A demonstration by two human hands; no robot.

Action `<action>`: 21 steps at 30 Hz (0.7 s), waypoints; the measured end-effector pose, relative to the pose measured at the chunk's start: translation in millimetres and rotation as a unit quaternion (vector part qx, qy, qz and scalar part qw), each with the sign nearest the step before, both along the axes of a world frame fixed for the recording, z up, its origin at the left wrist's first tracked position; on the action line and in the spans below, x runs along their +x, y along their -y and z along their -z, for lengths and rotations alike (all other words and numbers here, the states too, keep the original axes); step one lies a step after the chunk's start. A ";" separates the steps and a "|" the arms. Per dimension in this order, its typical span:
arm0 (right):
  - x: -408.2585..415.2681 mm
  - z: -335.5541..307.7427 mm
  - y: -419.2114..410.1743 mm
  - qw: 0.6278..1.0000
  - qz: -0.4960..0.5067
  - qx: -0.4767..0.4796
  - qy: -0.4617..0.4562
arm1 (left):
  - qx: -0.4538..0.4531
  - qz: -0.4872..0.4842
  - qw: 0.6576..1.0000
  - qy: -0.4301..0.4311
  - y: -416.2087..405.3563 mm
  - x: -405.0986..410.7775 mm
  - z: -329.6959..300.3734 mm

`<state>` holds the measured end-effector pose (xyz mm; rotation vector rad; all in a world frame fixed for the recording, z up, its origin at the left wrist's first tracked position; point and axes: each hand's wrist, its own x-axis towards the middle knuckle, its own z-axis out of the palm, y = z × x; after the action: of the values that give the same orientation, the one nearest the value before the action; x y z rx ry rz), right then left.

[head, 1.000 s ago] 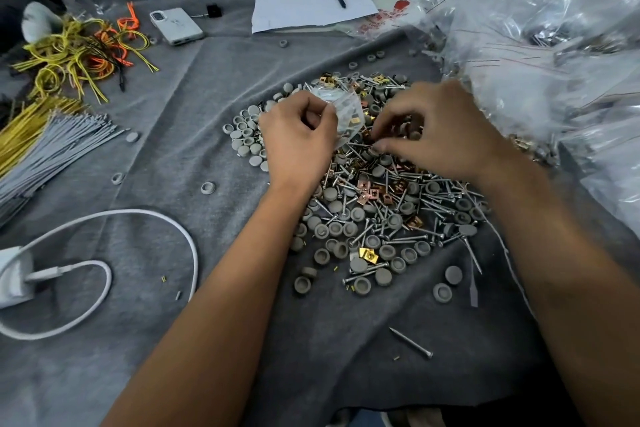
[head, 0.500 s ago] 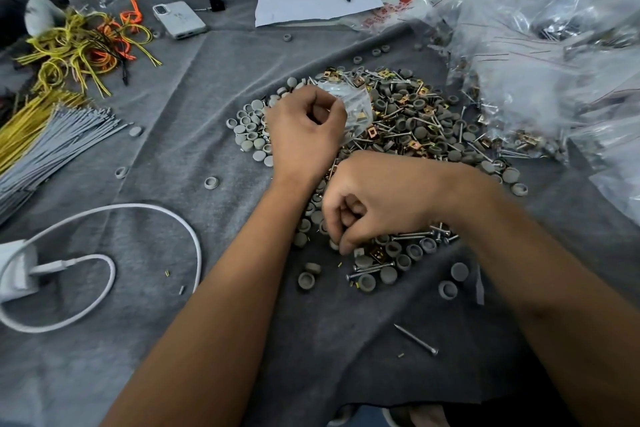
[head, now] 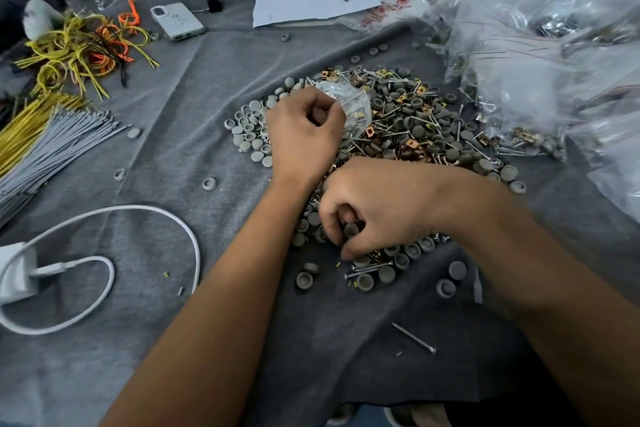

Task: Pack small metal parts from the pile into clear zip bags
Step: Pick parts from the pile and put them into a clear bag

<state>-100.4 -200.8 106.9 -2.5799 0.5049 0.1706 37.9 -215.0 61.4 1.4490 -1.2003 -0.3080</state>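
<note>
So the left hand (head: 304, 135) is clenched around the neck of a small clear zip bag (head: 349, 104), holding it up over the far-left part of the pile (head: 408, 121). You can see a few screws and a brass-coloured clip already inside the bag. The right hand (head: 377, 208) is down at the near edge of the pile with its fingers curled in, pinching what looks like one of the grey caps (head: 351, 229), though the fingers cover most of it so I wouldn't swear to that.

The pile itself is a mix of grey round caps, long screws and little brass clips, all spread on a grey cloth over the tabletop (head: 207, 114). A few strays sit apart from it, like a lone screw (head: 414, 338) near the front.

To the right there's a big heap of clear bags (head: 540, 55), some already filled. On the left: a bundle of grey cable ties (head: 52, 149), yellow and orange ties (head: 79, 52), a white charger with its cable (head: 104, 253). At the back, a phone (head: 176, 21) and a sheet of paper (head: 311, 2) with a pen on it.
</note>
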 end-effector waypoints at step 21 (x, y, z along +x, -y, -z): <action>-36.6 -14.4 43.4 0.878 0.251 0.010 0.408 | 0.016 0.027 0.999 0.007 -2.8 -0.8 -3.9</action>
<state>-137.0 -244.2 121.3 -2.1244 0.7819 -1.0336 37.0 -212.3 65.3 1.4511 -1.2525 -0.3547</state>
